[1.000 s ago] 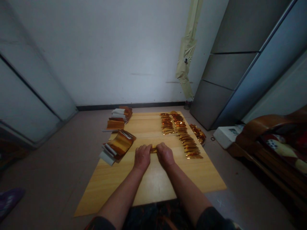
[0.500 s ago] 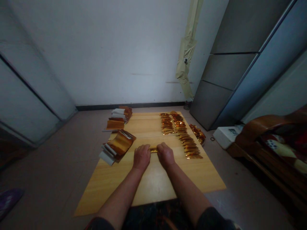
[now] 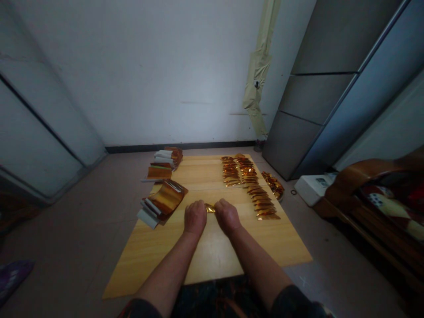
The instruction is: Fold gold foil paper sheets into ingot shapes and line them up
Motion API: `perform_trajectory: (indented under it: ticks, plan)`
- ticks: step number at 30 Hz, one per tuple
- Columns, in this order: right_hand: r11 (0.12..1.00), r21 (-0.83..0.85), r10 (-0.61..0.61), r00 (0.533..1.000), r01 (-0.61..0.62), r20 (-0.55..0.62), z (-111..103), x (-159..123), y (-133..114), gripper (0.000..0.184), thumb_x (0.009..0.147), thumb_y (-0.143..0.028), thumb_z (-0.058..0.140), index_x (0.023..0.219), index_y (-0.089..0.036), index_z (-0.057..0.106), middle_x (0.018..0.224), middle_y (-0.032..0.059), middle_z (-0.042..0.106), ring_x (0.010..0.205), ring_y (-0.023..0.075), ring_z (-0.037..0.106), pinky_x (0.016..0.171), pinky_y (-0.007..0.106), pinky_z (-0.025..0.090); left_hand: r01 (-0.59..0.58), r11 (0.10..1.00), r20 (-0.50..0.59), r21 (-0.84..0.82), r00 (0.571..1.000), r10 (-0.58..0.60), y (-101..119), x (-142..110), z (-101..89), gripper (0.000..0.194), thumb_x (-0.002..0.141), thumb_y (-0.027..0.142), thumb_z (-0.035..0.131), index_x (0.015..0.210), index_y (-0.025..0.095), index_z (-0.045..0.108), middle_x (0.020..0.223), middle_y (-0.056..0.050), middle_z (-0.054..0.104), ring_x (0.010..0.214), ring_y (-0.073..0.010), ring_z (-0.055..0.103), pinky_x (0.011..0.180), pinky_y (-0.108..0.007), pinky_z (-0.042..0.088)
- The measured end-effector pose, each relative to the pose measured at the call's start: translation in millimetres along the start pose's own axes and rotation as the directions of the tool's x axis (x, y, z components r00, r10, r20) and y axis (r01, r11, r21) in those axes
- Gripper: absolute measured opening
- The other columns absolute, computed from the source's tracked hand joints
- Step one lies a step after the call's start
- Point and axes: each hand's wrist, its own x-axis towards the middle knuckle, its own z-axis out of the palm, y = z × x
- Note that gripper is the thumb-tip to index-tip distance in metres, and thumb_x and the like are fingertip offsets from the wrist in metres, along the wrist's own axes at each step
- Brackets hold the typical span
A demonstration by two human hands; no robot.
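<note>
A small strip of shiny gold foil paper (image 3: 210,209) stretches between my two hands just above the wooden board. My left hand (image 3: 195,217) is closed on its left end, and my right hand (image 3: 227,216) is closed on the other end. The fingertips are mostly hidden behind the knuckles. To the left of my left hand lies a stack of gold foil sheets (image 3: 167,198) with white backs, fanned and curled. On the right, folded gold foil pieces (image 3: 263,201) stand in overlapping rows.
The wooden board (image 3: 281,247) lies low over the floor. More foil sheets (image 3: 160,171) rest at its far left edge. Beyond the right edge sits a heap of folded foil pieces (image 3: 273,183). A white box (image 3: 313,189), a wooden seat (image 3: 351,221) and a grey refrigerator (image 3: 298,128) stand farther right.
The foil strip between my hands has turned, showing a brighter, wider face. Both hands have shifted very slightly to the left. The stacks and rows lie as before.
</note>
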Motion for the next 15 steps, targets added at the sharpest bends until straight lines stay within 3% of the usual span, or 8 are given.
perform_trajectory:
  ticks: [5,10,15]
  plan:
    - [1.000,0.000,0.022,1.000,-0.022,-0.018,-1.2,0.6,1.7,0.020,0.096,-0.021,0.049,0.084,-0.019,0.065,0.085,0.0042,0.061,0.072,0.0133,0.053,0.061,0.024,0.031,-0.023,0.999,-0.006,-0.022,1.000,0.023,-1.2,0.3,-0.2,0.028,0.096,0.022,0.036,0.086,0.016,0.062,0.082,-0.009,0.067,0.082,-0.0222,0.062,0.075,-0.034,0.039]
    - [0.998,-0.007,0.067,0.998,-0.067,-0.007,-7.8,2.3,3.0,0.018,0.094,-0.020,0.051,0.084,-0.020,0.066,0.088,0.0046,0.063,0.078,0.0150,0.053,0.063,0.025,0.031,-0.044,0.995,-0.041,-0.087,0.998,0.041,-2.4,-0.6,0.8,0.025,0.094,0.023,0.041,0.106,0.017,0.062,0.092,-0.008,0.070,0.089,-0.0223,0.063,0.080,-0.034,0.040]
    - [0.998,0.011,0.066,0.998,-0.066,-0.020,-12.7,1.6,2.8,0.016,0.091,-0.019,0.051,0.085,-0.020,0.065,0.089,0.0049,0.063,0.081,0.0159,0.053,0.066,0.026,0.031,-0.055,0.994,-0.039,-0.095,0.998,0.052,-2.5,-1.7,1.6,0.025,0.089,0.019,0.046,0.108,0.017,0.063,0.096,-0.010,0.070,0.092,-0.0231,0.063,0.082,-0.036,0.041]
